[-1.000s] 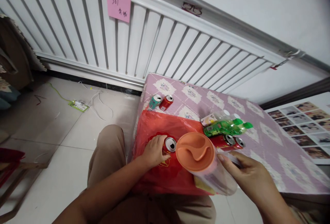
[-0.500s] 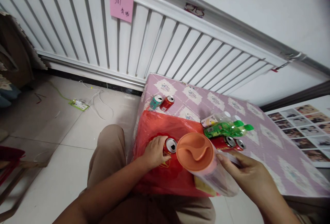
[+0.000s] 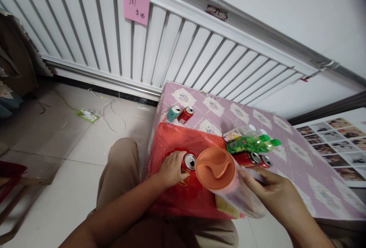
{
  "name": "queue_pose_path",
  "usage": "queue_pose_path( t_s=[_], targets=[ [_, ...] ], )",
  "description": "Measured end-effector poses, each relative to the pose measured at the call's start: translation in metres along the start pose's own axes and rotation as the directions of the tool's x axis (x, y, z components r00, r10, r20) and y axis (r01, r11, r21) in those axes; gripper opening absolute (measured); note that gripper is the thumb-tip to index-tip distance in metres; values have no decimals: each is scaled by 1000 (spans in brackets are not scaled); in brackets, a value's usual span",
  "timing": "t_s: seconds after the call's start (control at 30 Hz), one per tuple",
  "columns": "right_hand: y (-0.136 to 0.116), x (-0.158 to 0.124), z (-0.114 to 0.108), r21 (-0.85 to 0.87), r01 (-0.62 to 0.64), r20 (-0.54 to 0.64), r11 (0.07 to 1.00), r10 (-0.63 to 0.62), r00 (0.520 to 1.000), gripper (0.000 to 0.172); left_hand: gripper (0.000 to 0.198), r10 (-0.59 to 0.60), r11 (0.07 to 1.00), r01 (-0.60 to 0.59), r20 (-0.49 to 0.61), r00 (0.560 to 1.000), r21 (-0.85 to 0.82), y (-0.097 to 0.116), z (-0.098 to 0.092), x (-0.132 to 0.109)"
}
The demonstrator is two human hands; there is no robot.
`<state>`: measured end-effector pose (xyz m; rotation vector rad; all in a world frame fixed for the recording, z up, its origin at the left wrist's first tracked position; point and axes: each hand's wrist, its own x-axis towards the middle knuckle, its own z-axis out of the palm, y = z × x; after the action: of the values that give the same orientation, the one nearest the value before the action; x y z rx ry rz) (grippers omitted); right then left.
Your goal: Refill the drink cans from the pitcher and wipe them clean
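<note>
My left hand [image 3: 172, 167] is closed around the side of a red drink can [image 3: 189, 162], its opened top facing up. The can is over a red plate [image 3: 187, 191] on a red plastic sheet [image 3: 162, 135]. In my right hand [image 3: 273, 187] is the handle of a clear plastic pitcher [image 3: 248, 198] with an orange lid [image 3: 214, 168]. The pitcher is tilted toward the can, its lid close beside the can's top. Whether any liquid flows between them I cannot make out. Part of a yellowish cloth-like thing [image 3: 225, 205] shows under the pitcher.
A teal can [image 3: 173, 114] and another red can [image 3: 185, 115] stand at the far left of the patterned tablecloth [image 3: 260, 116]. Green-capped bottles [image 3: 248, 144] and red cans [image 3: 265, 160] lie to the right. A radiator [image 3: 137, 46] runs behind the table; a power strip [image 3: 87, 116] is on the floor.
Hardly anything differs. My left hand still holds the can, and the tilted pitcher in my right hand has shifted very slightly to the left.
</note>
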<state>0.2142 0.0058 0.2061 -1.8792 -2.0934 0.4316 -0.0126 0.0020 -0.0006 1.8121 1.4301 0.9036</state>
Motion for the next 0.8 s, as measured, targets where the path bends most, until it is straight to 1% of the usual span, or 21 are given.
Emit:
queue_pose_path(
  t_s=[0.13,0.27,0.47,0.63,0.73,0.8],
  targets=[
    [-1,1,0,-7,0,18,1000,0,1000,40,82,2,1000,-2,-9,1000,-10,-2,3,0],
    [-1,2,1,-16,-1,1,1000,1,1000,40,82,10,1000,-10,-13,1000,-11,-3,3,0],
    [-1,3,-1,-35,28,15,999,-27,1000,39,82,2,1000,-3,-10,1000,-13,-2,3,0],
    [-6,3,-2,-51,63,-25,997,-64,998,40,82,10,1000,-10,-4,1000,-8,-3,3,0],
    [-6,3,-1,-57,42,-12,997,-43,999,41,83,16,1000,-16,-2,1000,7,-3,3,0],
    [-7,3,0,-55,33,-24,998,-34,999,43,83,14,1000,-14,0,1000,8,-3,3,0]
  ],
)
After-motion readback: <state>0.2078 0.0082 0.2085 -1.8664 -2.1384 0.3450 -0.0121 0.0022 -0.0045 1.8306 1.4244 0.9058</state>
